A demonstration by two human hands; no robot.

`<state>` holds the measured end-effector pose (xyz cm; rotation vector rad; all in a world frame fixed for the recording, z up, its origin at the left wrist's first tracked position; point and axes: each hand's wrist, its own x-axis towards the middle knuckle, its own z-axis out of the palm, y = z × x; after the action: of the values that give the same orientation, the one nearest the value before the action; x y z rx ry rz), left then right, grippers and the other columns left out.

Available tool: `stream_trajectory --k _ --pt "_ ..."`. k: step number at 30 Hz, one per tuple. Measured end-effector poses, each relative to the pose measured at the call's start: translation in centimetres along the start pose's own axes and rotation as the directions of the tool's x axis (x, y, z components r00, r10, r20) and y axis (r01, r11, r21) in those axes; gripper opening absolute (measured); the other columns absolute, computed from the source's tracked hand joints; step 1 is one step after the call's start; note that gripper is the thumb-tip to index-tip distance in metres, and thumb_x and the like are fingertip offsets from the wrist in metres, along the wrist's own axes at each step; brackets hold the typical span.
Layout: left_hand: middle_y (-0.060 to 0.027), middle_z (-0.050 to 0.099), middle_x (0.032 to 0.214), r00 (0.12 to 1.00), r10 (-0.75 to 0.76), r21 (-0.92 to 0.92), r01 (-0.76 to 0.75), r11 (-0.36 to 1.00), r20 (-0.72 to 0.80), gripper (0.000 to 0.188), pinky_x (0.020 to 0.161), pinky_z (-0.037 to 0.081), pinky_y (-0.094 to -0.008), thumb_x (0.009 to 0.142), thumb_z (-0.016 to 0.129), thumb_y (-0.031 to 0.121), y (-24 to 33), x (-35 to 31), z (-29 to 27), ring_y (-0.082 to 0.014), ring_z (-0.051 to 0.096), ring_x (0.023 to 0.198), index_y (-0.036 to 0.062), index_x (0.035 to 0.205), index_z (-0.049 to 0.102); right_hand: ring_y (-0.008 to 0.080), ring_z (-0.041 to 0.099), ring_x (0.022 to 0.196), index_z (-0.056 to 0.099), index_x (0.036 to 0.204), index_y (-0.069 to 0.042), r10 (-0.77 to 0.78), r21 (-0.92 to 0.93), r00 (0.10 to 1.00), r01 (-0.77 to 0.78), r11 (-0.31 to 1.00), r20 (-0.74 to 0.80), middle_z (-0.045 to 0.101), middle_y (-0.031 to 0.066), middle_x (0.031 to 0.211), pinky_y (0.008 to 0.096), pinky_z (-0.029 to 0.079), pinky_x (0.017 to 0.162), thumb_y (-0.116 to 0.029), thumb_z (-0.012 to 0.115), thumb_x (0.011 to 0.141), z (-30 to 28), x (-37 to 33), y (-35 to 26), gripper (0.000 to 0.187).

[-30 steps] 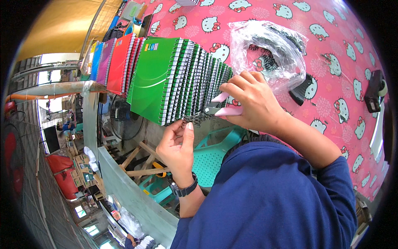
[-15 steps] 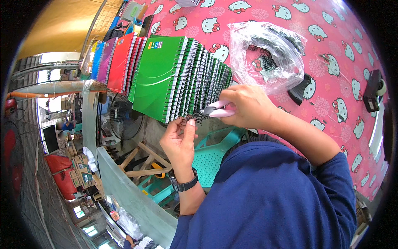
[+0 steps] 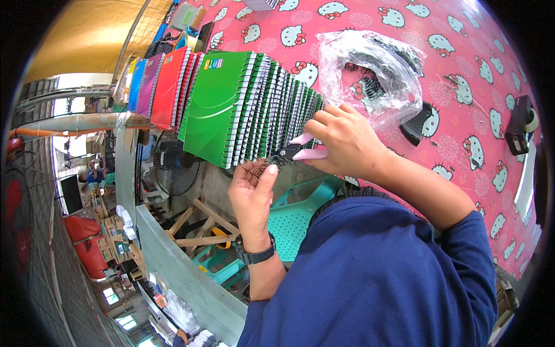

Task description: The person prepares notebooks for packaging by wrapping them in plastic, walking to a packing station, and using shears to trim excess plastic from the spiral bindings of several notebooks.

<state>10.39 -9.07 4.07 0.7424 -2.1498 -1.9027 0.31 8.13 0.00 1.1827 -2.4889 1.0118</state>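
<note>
A leaning row of green spiral notebooks (image 3: 217, 107) stands at the table's edge, their black wire bindings facing me. At the row's lower end my left hand (image 3: 252, 194) pinches thin black wire coils (image 3: 267, 171) between thumb and fingers. My right hand (image 3: 351, 141) grips pliers with pink handles (image 3: 311, 154). Their handles are spread apart, and the dark jaws point left at the wire near my left fingertips. Whether the jaws touch the wire I cannot tell.
Red notebooks (image 3: 169, 87), purple ones (image 3: 150, 82) and blue ones (image 3: 136, 87) stand beyond the green row. On the pink patterned tablecloth (image 3: 370, 17) lie a clear plastic bag (image 3: 332, 69) with black coils and a tape dispenser (image 3: 522, 124). A teal chair (image 3: 289, 228) stands below.
The pliers' pink handles have spread farther apart as my right fingers loosened and moved up slightly. My left hand has shifted slightly right, still pinching the wire.
</note>
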Motion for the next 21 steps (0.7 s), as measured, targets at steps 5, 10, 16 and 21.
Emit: stream_trajectory --k 5,10,16,21 --pt "-0.002 0.056 0.073 0.989 0.139 0.163 -0.128 0.978 -0.056 0.019 0.04 0.033 -0.0173 0.082 0.068 0.012 -1.0 0.1 0.3 -0.0038 0.042 0.048 0.0001 0.089 0.056 0.0284 0.059 0.07 0.061 0.077 -0.007 0.12 0.118 0.977 -0.142 0.983 0.177 0.058 0.009 0.07 0.038 0.046 0.065 -0.034 0.072 0.066 -0.2 0.1 -0.4 0.032" --pt "-0.003 0.058 0.075 0.994 0.104 0.063 -0.101 0.993 -0.043 0.019 0.041 0.034 -0.0175 0.084 0.067 0.013 -1.2 -0.1 -0.3 -0.0039 0.044 0.051 -0.0013 0.091 0.058 0.0277 0.059 0.072 0.062 0.08 -0.007 0.231 0.247 0.934 -0.3 0.921 0.274 0.059 0.0089 0.073 0.0375 0.046 0.066 -0.034 0.072 0.066 -0.5 -0.2 0.4 0.033" --pt "-0.0025 0.059 0.077 0.994 0.101 0.285 -0.086 0.955 -0.04 0.023 0.042 0.035 -0.0164 0.082 0.068 0.012 -0.5 -0.6 1.1 -0.0032 0.045 0.052 -0.0034 0.097 0.06 0.0239 0.056 0.081 0.06 0.087 -0.006 -0.004 -0.054 0.999 0.002 0.999 -0.038 0.059 0.0079 0.082 0.0354 0.045 0.071 -0.035 0.072 0.066 0.2 -0.5 0.4 0.037" --pt "-0.0016 0.058 0.073 0.993 0.105 0.296 -0.085 0.951 -0.054 0.02 0.042 0.034 -0.0175 0.082 0.068 0.012 -1.0 -0.5 0.9 -0.0032 0.044 0.05 -0.0024 0.095 0.061 0.0263 0.062 0.069 0.063 0.08 -0.006 0.15 0.157 0.953 -0.196 0.968 0.262 0.062 0.0111 0.072 0.0412 0.048 0.064 -0.035 0.069 0.066 0.5 -0.7 0.7 0.032"
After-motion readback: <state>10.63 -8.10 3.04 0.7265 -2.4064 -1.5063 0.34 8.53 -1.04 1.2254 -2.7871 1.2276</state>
